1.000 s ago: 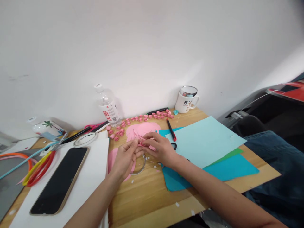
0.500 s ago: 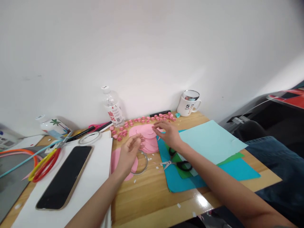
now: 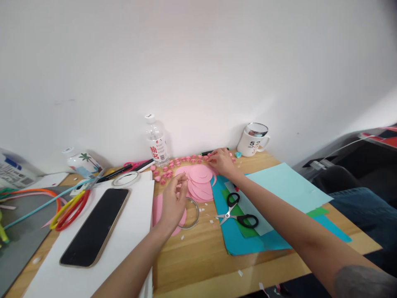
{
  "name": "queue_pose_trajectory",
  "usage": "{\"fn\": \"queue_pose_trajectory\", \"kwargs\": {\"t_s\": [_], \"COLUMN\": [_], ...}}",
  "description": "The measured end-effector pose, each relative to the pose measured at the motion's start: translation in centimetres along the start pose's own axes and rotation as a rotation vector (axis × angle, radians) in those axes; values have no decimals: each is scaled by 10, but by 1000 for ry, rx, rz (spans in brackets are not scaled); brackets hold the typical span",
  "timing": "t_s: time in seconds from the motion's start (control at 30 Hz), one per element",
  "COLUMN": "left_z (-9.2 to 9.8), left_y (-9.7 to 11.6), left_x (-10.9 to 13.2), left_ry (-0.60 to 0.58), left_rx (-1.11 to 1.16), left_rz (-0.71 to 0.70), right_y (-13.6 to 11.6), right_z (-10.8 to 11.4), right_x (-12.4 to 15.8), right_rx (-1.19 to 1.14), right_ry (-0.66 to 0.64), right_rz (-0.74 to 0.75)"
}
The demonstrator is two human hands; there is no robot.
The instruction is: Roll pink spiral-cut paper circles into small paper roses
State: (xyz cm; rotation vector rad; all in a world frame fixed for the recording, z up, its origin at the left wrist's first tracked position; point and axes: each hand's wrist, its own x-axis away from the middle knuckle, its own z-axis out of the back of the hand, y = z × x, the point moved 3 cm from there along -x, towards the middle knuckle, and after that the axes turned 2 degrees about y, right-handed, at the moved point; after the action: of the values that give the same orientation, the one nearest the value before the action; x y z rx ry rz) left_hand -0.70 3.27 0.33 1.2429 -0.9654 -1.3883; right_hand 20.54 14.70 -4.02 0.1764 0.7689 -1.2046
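Note:
My left hand point(image 3: 174, 200) hovers over the tape roll point(image 3: 197, 216) and a pink paper sheet point(image 3: 157, 207), its fingers loosely curved and apart, with nothing visible in them. At the row of small folded pink paper pieces point(image 3: 163, 181) by the wall is my right hand point(image 3: 222, 161). Its fingertips are pinched together and pointing down among the pieces; whatever they hold is too small to make out. Between the hands lies a fanned stack of pink paper circles point(image 3: 201, 174). Black-handled scissors point(image 3: 231, 213) rest spread on blue paper point(image 3: 229, 240), below my right forearm.
A water bottle point(image 3: 157, 142) and a white mug point(image 3: 253, 140) stand against the wall. Light blue paper point(image 3: 288, 184) lies at right. At left are a phone point(image 3: 94, 227) on white paper, red-and-yellow scissors point(image 3: 72, 209) and a palm-tree bottle point(image 3: 82, 163). Paper scraps dot the table.
My right hand has moved away from the pink circles, back to the row of folded pieces. My left hand stays near the tape roll. The whole view has shifted slightly.

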Motion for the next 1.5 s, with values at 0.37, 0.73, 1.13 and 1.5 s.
{"fn": "queue_pose_trajectory", "kwargs": {"t_s": [0.37, 0.73, 1.13, 1.5], "left_z": [0, -5, -12, -8], "left_y": [2, 0, 0, 14], "left_x": [-1, 1, -1, 3], "left_ry": [-14, -83, -212, -233], "left_rx": [24, 213, 555, 232], "left_rz": [28, 235, 402, 189], "right_y": [-28, -70, -101, -85], "right_z": [36, 41, 86, 49], "right_x": [7, 31, 48, 63], "right_rx": [-197, -43, -647, -1322], "right_ry": [-184, -287, 30, -406], "right_rz": [128, 304, 194, -486]}}
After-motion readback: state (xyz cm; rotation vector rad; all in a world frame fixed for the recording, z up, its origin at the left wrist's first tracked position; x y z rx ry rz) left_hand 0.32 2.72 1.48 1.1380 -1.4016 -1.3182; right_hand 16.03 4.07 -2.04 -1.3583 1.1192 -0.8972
